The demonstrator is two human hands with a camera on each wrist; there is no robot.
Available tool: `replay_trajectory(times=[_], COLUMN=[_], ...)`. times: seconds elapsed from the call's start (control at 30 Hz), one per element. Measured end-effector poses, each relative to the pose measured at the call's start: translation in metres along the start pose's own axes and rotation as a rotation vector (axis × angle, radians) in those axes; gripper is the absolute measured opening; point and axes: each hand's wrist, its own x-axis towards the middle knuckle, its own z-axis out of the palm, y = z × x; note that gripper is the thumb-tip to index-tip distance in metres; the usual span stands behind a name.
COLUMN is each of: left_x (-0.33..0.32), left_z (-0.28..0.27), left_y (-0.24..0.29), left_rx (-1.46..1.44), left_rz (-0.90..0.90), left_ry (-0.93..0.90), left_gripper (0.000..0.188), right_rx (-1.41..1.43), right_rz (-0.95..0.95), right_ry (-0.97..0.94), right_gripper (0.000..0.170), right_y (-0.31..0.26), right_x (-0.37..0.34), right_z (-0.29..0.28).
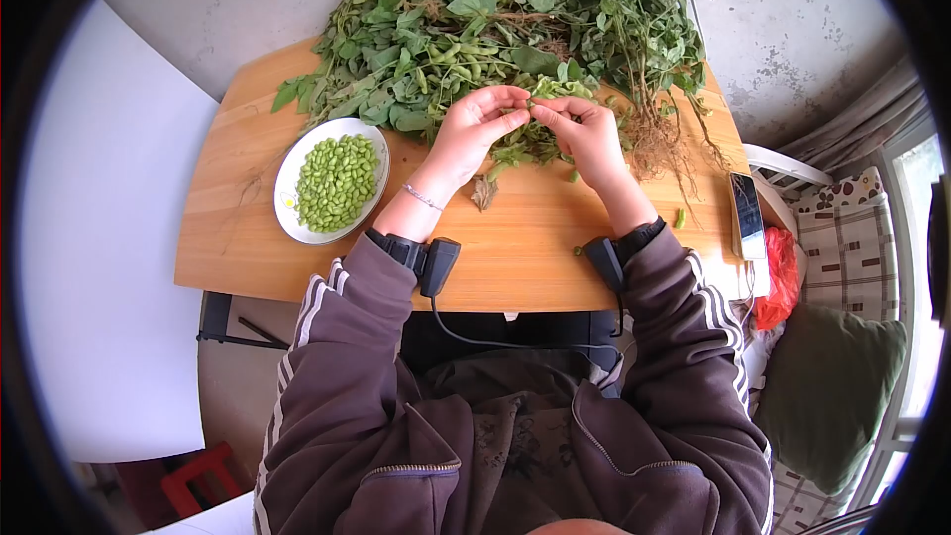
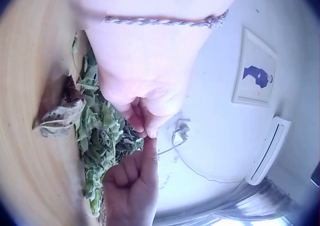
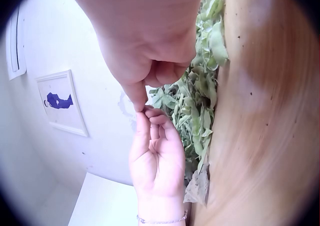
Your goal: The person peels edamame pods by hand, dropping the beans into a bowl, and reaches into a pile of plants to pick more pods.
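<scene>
My left hand (image 1: pixel 470 135) and right hand (image 1: pixel 594 142) meet fingertip to fingertip over the table, in front of a heap of bean plants (image 1: pixel 406 59). Between the thumbs and forefingers a small green bean pod (image 1: pixel 532 103) is pinched, mostly covered by the fingers. In the right wrist view the left palm faces up, its fingers bent toward the thumb. Green pods (image 1: pixel 461 64) lie among the leaves behind the hands. Left of my left hand, a white plate (image 1: pixel 284 170) holds many shelled green beans (image 1: pixel 337 183).
A dry curled leaf (image 1: pixel 483 192) lies on the wooden table (image 1: pixel 475 258) below the left hand. Stems with tangled roots (image 1: pixel 659 144) stick out at the right. A loose pod (image 1: pixel 681 218) lies near a phone (image 1: pixel 748 218) at the right edge. A red plastic bag (image 1: pixel 778 279) sits beyond it.
</scene>
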Motion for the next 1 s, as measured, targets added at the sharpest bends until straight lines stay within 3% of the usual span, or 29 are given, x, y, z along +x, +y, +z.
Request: replay_trajectory(times=[0.27,0.57,1.0], left_x=[-0.001,-0.001,-0.003], left_z=[0.003,-0.006,-0.001], left_y=[0.003,0.005,0.004], left_rx=[-0.057,-0.099,0.001], left_rz=[-0.004,-0.088,-0.110], left_ry=[-0.007,0.018,0.064], left_gripper=[0.030,0.022,0.024], right_rx=[0.066,0.427,0.137], right_rz=[0.023,0.104,0.049], right_ry=[0.018,-0.056,-0.006], right_gripper=[0.027,0.028,0.022], right_y=[0.002,0.010,0.001], right_x=[0.001,0.004,0.000], right_z=[0.000,-0.001,0.004])
